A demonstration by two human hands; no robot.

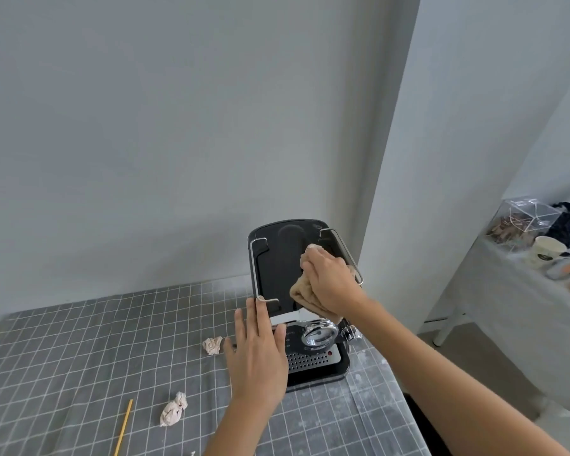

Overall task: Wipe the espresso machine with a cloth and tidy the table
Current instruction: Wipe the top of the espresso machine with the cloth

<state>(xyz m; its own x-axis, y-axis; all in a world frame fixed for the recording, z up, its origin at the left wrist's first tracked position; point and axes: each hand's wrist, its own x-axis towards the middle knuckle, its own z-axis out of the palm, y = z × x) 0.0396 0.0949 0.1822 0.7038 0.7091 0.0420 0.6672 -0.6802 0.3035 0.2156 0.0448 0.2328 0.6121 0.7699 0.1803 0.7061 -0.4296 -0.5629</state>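
Note:
A black espresso machine (277, 268) with a wire rail on top and a perforated steel drip tray stands at the back right of the table. My right hand (329, 278) presses a beige cloth (301, 292) onto the right side of the machine's top. My left hand (259, 350) lies flat with fingers apart against the machine's left front side, fingertips at the top edge. Two crumpled tissues lie on the table: one (212, 345) just left of the machine, another (173, 409) nearer the front.
The table carries a grey grid-patterned cloth (79, 350). A thin yellow stick (123, 426) lies near the front edge. A wall corner rises right behind the machine. At the right stands a second table (507, 291) with a clear box, a paper cup and dark fabric.

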